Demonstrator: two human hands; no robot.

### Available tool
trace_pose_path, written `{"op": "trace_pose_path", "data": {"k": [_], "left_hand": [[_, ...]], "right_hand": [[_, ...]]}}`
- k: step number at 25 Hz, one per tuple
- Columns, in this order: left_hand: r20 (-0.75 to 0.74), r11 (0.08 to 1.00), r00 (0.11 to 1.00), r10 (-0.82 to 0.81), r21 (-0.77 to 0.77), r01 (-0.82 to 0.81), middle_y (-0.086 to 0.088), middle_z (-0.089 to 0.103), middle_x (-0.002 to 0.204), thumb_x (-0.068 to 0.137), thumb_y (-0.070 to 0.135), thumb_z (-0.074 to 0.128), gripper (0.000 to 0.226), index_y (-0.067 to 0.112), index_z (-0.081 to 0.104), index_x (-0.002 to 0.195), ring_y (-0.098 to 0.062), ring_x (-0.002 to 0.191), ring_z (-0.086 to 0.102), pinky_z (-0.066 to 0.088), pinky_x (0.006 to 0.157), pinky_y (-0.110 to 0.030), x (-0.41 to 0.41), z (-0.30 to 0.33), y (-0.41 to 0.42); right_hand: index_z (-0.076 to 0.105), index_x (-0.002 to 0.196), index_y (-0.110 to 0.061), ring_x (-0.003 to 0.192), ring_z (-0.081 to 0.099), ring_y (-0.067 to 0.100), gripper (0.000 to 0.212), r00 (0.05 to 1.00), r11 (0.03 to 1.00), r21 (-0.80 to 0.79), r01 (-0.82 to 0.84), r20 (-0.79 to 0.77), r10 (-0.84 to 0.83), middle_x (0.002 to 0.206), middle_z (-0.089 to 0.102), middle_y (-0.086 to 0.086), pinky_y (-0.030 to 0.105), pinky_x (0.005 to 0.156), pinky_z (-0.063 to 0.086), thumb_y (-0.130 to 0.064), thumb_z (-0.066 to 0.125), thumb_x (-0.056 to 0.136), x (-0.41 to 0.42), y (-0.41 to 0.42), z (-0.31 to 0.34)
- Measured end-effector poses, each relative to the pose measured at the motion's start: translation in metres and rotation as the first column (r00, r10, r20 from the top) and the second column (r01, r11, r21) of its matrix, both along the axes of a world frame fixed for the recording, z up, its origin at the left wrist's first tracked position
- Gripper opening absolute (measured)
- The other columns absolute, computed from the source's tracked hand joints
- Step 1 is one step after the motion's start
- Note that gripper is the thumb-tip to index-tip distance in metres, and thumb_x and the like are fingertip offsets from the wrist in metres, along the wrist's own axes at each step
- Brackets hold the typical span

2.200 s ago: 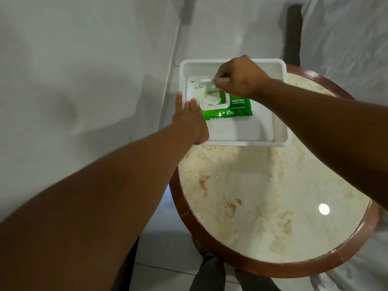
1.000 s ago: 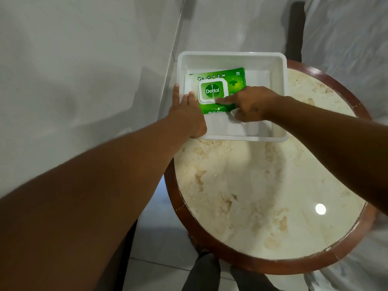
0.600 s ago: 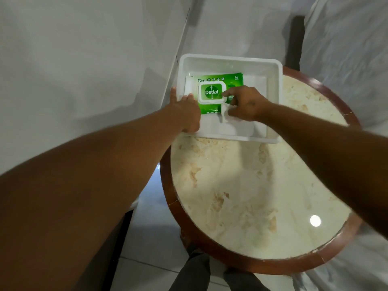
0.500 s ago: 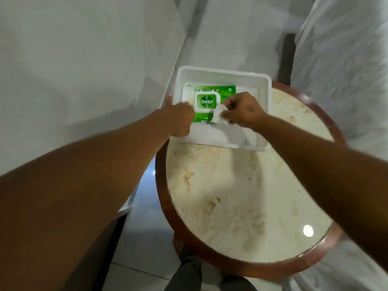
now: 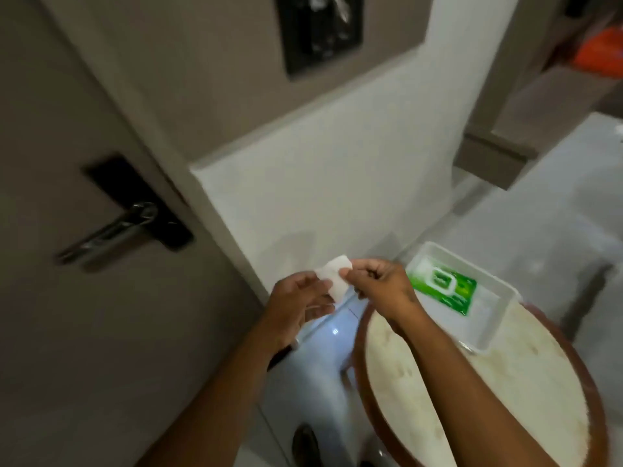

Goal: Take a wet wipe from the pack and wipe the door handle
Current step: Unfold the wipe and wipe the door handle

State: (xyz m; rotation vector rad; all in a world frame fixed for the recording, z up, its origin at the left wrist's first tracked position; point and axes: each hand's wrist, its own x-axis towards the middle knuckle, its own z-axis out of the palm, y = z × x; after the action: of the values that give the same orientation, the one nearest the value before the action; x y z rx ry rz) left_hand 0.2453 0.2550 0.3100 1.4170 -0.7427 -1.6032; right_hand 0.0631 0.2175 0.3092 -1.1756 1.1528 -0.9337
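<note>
A small white wet wipe (image 5: pixel 334 276) is held in the air between both hands, left of the table. My left hand (image 5: pixel 298 303) pinches its lower left edge and my right hand (image 5: pixel 379 286) pinches its right edge. The green wet-wipe pack (image 5: pixel 445 286) lies with its white lid closed in a white tray (image 5: pixel 488 328) on the round table. At the left, a metal lever door handle (image 5: pixel 111 232) on a black plate juts from the grey door (image 5: pixel 67 332), well to the left of and above my hands.
The round marble-topped table (image 5: pixel 472 399) with a brown wooden rim fills the lower right. A white wall (image 5: pixel 320 183) stands between door and table. A dark framed panel (image 5: pixel 320 28) hangs above. The glossy tiled floor (image 5: pixel 320 365) shows below my hands.
My right hand shut the pack's lid and picked the wipe out of the tray. Both hands left the tray and now hold the wipe to the left; my view swung toward the door.
</note>
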Motion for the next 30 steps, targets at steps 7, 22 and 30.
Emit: {"op": "trace_pose_path", "data": {"k": [7,22,30], "left_hand": [[0.012,0.934,0.971,0.237,-0.276,-0.225,-0.008,0.078,0.108,0.095,0.004,0.07,0.017,0.013,0.072,0.109,-0.021,0.098,0.075,0.062,0.086,-0.036,0.126,0.103,0.075],[0.158,0.945,0.979,0.131,-0.318,-0.076,-0.004,0.079,0.098,0.089,0.003,0.074,0.02,0.021,0.081,0.095,-0.018,0.089,0.072,0.058,0.07,-0.027,0.234,0.137,0.123],[0.167,0.97,0.978,0.124,-0.228,-0.084,-0.006,0.079,0.097,0.092,0.01,0.076,0.022,0.015,0.071,0.113,-0.012,0.079,0.074,0.061,0.073,-0.029,0.213,0.111,0.121]], "right_hand": [[0.071,0.07,-0.013,0.062,0.066,0.012,0.012,0.949,0.943,-0.108,-0.315,-0.018,0.315,0.067,0.072,0.002,0.025,0.059,0.058,-0.013,0.082,0.075,0.131,0.03,0.105],[0.069,0.082,-0.013,0.085,0.066,0.027,0.02,0.843,0.833,-0.138,-0.536,-0.036,0.536,0.086,0.07,0.009,0.031,0.06,0.056,-0.01,0.053,0.092,0.235,0.058,0.151],[0.07,0.096,-0.018,0.072,0.067,0.019,0.01,0.949,0.94,-0.157,-0.303,-0.141,0.283,0.094,0.069,0.007,0.021,0.048,0.052,-0.015,0.072,0.087,0.22,0.035,0.149]]}}
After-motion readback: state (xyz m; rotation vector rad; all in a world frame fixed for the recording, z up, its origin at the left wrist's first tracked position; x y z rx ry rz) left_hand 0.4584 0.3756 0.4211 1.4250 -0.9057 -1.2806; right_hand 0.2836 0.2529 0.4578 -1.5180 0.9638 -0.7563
